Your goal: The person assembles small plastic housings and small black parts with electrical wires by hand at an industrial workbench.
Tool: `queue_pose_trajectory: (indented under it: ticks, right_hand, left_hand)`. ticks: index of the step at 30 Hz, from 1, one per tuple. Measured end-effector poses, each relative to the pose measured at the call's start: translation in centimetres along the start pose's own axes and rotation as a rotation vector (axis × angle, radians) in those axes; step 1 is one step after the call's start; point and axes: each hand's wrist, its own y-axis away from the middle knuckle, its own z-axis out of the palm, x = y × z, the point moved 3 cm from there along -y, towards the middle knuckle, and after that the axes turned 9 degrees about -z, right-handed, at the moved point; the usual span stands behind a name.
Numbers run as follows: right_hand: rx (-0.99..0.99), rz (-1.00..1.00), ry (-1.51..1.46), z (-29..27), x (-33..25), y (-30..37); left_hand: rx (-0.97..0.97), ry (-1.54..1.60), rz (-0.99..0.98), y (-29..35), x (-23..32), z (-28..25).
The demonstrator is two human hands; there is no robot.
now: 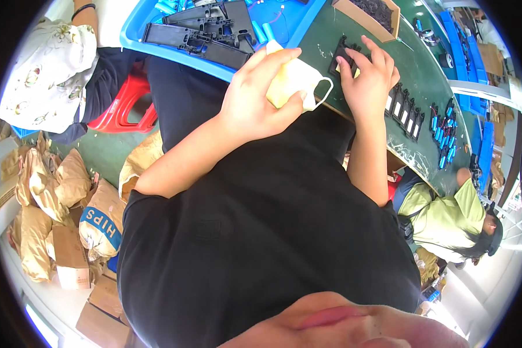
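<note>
My left hand (255,98) is closed around a pale yellow and white, paper-like piece (296,81). A thin white loop curls from its right edge; its exact kind is unclear. To the right, my right hand (370,78) reaches over the green table, with thumb and index fingertips close together at a black plastic part (338,60). Its other fingers are spread. A pale patch shows under that hand, and the hand hides much of the part. Farther right, several similar black parts with white labels (409,113) lie in a row.
A blue tray (211,68) with black plastic pieces and blue cylinders stands ahead of me. An open cardboard box (383,32) holds dark bits. Blue cylinders with wires (445,136) lie right. A red stool (122,107) and brown sacks (69,180) are left; a co-worker (446,223) is right.
</note>
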Motion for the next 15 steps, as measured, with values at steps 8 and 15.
queue_pose_trajectory:
  ticks: [8, 15]
  right_hand:
    - [0.073, 0.127, -1.166, -3.3, -4.5, -0.2]
    - [0.172, -0.151, -0.629, -5.2, -7.0, -0.3]
  left_hand:
    - [0.061, -0.085, 0.031, 0.1, -0.5, 0.3]
    - [0.047, -0.093, -0.047, 0.4, -0.2, 0.1]
